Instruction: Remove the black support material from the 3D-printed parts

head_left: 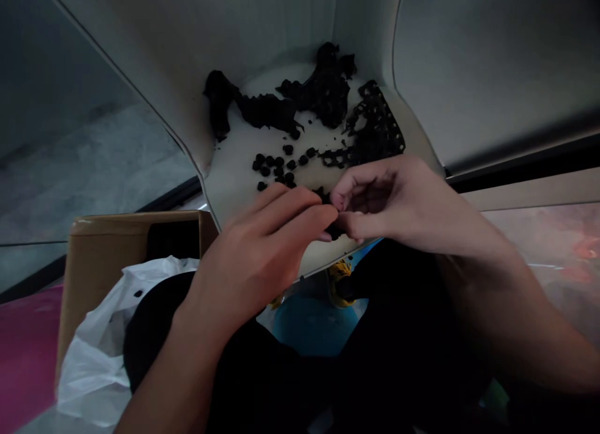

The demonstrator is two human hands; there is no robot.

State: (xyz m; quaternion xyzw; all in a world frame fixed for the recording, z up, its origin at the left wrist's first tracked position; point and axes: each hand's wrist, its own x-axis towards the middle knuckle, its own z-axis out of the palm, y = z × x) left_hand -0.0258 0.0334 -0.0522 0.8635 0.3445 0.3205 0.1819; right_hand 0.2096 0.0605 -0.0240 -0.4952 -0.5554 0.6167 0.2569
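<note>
My left hand (255, 243) and my right hand (403, 199) meet over the near edge of a pale surface (239, 124). Between their fingertips is a small dark black piece (335, 232), mostly hidden by the fingers; both hands pinch it. Just beyond my left hand lie several small round black bits (279, 162) in a loose cluster. A black perforated sheet (379, 131) with a ragged left edge rests past my right hand. Torn black scraps (269, 111) and a crumpled black lump (328, 93) sit farther back.
A cardboard box (134, 220) stands at the left, with a white plastic bag (100, 340) hanging at its opening. Pale upright panels (225, 21) rise behind the surface. Below its edge are a blue round object (314, 324) and something yellow (340, 274), between dark-clothed legs.
</note>
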